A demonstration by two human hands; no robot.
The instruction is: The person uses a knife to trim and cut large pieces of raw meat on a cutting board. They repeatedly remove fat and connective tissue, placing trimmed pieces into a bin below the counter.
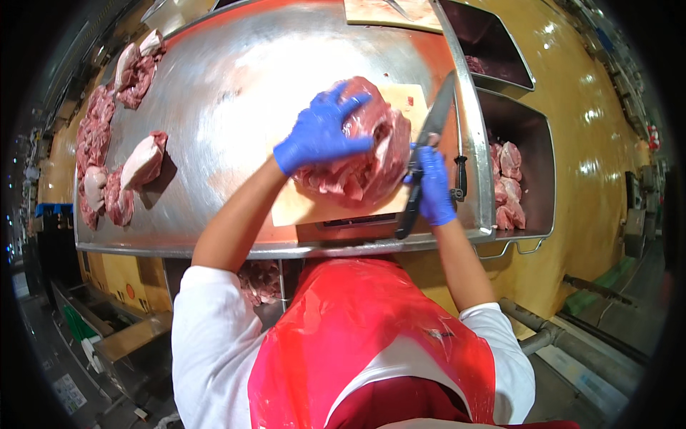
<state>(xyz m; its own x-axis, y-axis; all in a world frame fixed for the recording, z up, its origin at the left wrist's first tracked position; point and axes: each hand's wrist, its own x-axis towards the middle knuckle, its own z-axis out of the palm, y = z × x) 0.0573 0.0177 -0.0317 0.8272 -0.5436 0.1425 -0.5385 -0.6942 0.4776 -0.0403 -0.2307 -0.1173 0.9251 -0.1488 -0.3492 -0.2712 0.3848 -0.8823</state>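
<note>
A large piece of raw meat (382,154) lies on a pale cutting board (300,209) at the near side of the metal table. My left hand (325,132), in a blue glove, rests on the meat with its fingers spread and the thumb apart. To the right of the meat, my right hand (433,187), also gloved in blue, is closed around a long butcher's knife (441,107). The blade points up and away from me, and the black handle's end shows below my fist. Blade and meat look slightly apart.
A sharpening steel (461,168) with a black handle lies right of the knife. Metal bins (543,154) with meat cuts stand beyond the table's right edge. Several meat pieces (145,161) lie at the table's left. Another cutting board (393,14) sits at the far edge.
</note>
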